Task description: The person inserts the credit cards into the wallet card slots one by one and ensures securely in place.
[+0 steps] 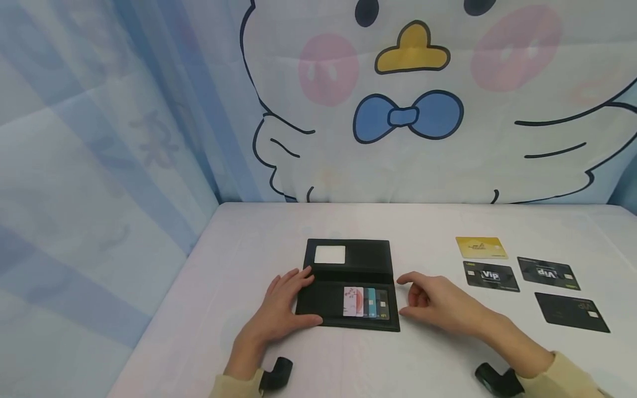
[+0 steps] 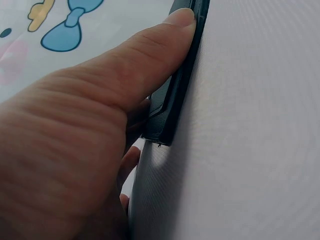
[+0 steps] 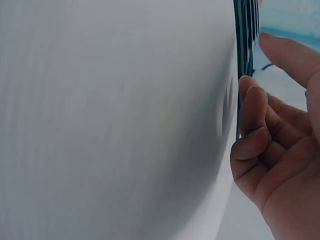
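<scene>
Your left forearm [image 1: 244, 354] and right forearm [image 1: 517, 345] reach inward from the lower part of the head view: your left grip [image 1: 281, 307] spreads its fingers forward, thumb stretched toward the middle, while your right grip [image 1: 443, 301] leaves thumb and index finger parted, the other fingers curled in.

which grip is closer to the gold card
Right. The right grip is by the right edge of the wallet, left of and below the gold card in the head view; the left grip touches the wallet's left side, farther away.
</scene>
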Motion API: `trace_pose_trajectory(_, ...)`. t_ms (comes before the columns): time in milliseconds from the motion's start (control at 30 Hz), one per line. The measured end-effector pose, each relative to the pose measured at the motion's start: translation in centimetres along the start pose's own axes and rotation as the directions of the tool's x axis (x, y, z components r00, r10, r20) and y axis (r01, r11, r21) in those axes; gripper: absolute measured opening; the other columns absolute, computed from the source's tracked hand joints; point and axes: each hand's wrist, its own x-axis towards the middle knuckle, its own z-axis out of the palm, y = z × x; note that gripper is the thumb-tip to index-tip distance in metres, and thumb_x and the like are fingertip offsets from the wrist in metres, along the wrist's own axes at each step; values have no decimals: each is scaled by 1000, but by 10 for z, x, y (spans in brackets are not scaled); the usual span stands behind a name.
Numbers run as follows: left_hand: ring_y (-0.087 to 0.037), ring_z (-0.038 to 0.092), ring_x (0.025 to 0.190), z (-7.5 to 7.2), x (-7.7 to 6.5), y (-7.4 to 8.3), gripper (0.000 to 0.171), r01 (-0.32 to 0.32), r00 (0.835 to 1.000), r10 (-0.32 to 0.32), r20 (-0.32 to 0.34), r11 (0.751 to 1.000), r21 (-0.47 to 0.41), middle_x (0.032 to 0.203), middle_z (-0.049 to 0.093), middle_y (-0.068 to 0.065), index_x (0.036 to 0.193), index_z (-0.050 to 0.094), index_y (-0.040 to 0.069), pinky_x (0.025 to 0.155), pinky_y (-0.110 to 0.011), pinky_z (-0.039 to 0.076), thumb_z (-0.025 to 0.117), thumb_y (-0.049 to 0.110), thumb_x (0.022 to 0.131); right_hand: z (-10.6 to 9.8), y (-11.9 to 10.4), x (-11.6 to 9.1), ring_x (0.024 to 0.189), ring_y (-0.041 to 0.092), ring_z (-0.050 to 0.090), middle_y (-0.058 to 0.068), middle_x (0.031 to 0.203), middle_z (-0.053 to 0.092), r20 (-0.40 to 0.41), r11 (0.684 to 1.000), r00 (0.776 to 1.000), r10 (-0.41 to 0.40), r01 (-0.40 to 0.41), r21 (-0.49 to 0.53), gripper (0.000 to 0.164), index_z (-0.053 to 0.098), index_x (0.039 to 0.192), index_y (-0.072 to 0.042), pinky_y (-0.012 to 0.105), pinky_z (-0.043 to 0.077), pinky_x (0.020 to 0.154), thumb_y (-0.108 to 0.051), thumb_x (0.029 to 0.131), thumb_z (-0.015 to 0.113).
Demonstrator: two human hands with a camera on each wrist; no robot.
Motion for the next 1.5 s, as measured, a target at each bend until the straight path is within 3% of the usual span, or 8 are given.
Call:
trace_pose_trajectory(167,-28,20,151,0,2,0,82,12,1000,-12,3,1000,9,161,36,-2,147,52,8,122,-52,2,85,43,79,-12,9,-8,72,7,53,-9,83,56,-56,998,998,34,-37,-50,51,60,130,-8,24,47,63,-27,87,81)
trace_pose_trajectory(733,-28,21,151,2,3,0,83,14,1000,-14,2,1000,11,160,37,-2,146,53,8,122,-52,2,86,43,79,-57,56,-39,81,12,53,0,102,59,-183,974,977,113,-145,-172,58,59,130,1,24,46,64,-24,84,83)
trace_pose_trajectory(900,-28,21,151,3,3,0,83,16,1000,-16,-4,1000,13,160,38,-3,146,53,8,122,-52,2,86,44,78,-68,70,-49,91,23,58,14,113,64,-231,946,960,158,-214,-244,63,59,130,3,39,53,74,-29,82,85)
trace_pose_trajectory(1167,-30,21,150,3,-2,-2,84,33,999,-33,-4,999,8,160,37,-4,145,53,8,122,-55,2,86,43,77,-81,92,-63,102,43,56,34,123,52,-240,906,937,253,-316,-280,74,53,133,7,60,52,79,-37,82,84)
trace_pose_trajectory(1333,-30,20,151,2,-2,-2,84,33,999,-33,1,999,-3,160,37,-4,146,53,8,122,-55,1,86,44,78,-87,104,-67,107,50,50,38,124,47,-229,892,936,268,-331,-309,81,51,133,9,70,46,85,-41,80,84)
trace_pose_trajectory(1500,-29,20,151,2,1,-1,84,27,1000,-27,-4,1000,0,160,37,-3,146,53,8,122,-54,1,86,44,77,-91,112,-69,108,53,46,39,121,48,-217,888,936,276,-335,-316,80,50,132,10,73,43,86,-41,80,84)
